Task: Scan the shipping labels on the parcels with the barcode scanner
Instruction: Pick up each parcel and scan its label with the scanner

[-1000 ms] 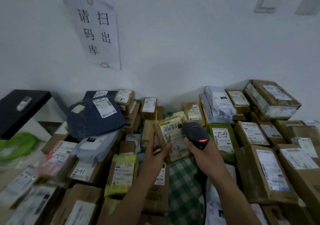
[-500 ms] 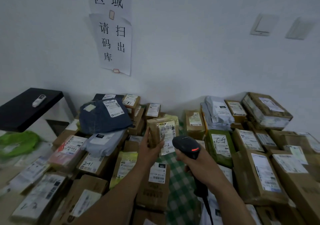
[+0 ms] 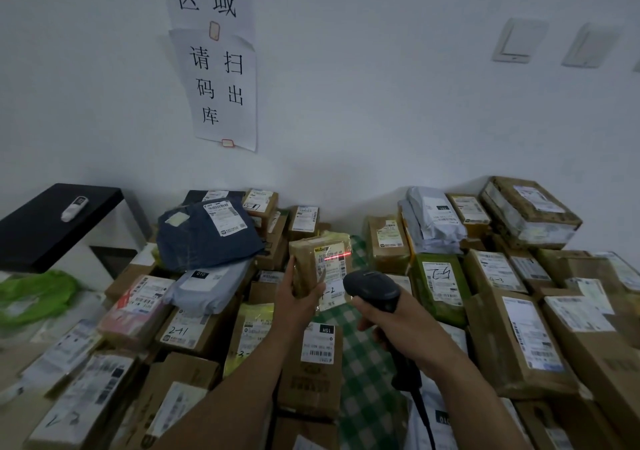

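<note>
My left hand grips a small brown parcel upright above the pile, its white shipping label turned toward me. A red scan line crosses the top of that label. My right hand holds the black barcode scanner by its handle, just right of and below the parcel, its head aimed at the label. The scanner's cable hangs down past my right forearm.
Several labelled cardboard boxes and mailer bags cover the green checked cloth: a dark blue bag at left, a green parcel at right, large boxes on the right. A black side table carries a white remote. Paper signs hang on the wall.
The left hand brought the small parcel up and turned its label to face me. The scanner settled lower right of it, and a red scan line now lies on the label.
</note>
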The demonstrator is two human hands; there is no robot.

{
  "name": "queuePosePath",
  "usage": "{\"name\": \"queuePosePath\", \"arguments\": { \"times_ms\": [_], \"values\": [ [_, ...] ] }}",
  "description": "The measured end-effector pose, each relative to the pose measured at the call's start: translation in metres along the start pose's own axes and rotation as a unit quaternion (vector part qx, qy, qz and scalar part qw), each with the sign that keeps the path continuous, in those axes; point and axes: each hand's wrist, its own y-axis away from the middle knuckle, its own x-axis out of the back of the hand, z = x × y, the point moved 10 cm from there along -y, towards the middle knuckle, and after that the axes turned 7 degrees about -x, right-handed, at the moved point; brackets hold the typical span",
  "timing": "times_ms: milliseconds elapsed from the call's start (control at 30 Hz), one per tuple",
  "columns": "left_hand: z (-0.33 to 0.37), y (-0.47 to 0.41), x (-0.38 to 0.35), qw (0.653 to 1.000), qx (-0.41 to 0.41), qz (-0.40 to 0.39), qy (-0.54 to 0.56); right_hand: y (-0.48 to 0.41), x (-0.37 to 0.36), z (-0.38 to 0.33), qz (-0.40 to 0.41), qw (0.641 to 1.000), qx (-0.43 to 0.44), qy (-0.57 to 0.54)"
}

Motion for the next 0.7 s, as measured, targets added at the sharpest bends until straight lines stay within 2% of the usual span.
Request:
{"name": "queuePosePath", "arguments": {
  "times_ms": [233, 367, 467, 600, 700],
  "values": [
    [-0.008, -0.003, 0.0, 0.999, 0.03, -0.006, 0.027, -0.008, 0.0, 0.004, -0.019, 1.0, -0.003, -0.009],
    [0.004, -0.016, 0.017, 0.998, 0.049, 0.024, 0.04, -0.019, 0.011, 0.009, 0.021, 0.999, 0.0, -0.043],
    [0.003, -0.044, 0.036, 0.997, 0.06, 0.042, -0.016, -0.03, 0.018, 0.016, 0.04, 0.998, -0.007, -0.053],
    [-0.066, -0.092, 0.041, 0.988, 0.095, 0.02, -0.118, -0.045, 0.021, 0.025, 0.042, 0.998, -0.022, -0.047],
    [-0.05, -0.081, 0.027, 0.972, 0.118, -0.015, -0.205, -0.056, 0.02, 0.029, 0.032, 0.998, -0.033, -0.034]
  ]
}}
